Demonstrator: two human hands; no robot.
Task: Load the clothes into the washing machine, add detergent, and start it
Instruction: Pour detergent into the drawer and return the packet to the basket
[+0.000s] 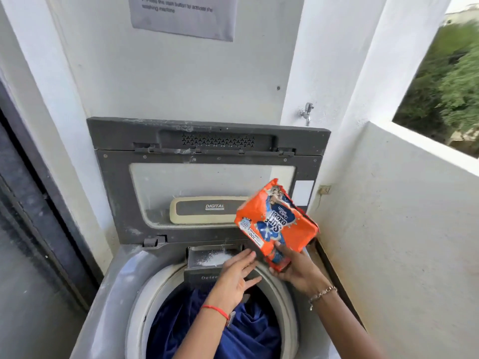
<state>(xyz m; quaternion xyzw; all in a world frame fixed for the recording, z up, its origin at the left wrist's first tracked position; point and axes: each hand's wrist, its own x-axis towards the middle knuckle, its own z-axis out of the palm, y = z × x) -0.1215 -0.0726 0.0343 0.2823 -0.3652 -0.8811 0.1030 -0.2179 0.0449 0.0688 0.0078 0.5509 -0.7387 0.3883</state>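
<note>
A top-loading washer stands in a narrow white-walled nook with its lid swung up and leaning back against the wall. Dark blue clothes fill the drum, reaching to just under its pale rim.

At the back edge of the washer's opening a small drawer is pulled out, and a heap of white powder lies in it. A few grains are scattered on the drawer's front lip.

The left hand reaches over the drum to the drawer's right front corner. Its fingers are straight and slightly spread and grip nothing; whether they touch the drawer cannot be told. A red thread circles that wrist.

The right hand grips an orange and blue packet by its lower end, with the thumb on the printed face and the fingers curled beneath. The packet is held in the air above the washer's back right corner, just right of the drawer, in front of the lid. Its print reads upside down and its ragged torn end points up. A chain bracelet hangs on the right wrist.

A tap juts from the wall above the lid's right corner, and a printed sheet is stuck higher up on the wall. To the right, a low white wall borders an opening onto green trees.
</note>
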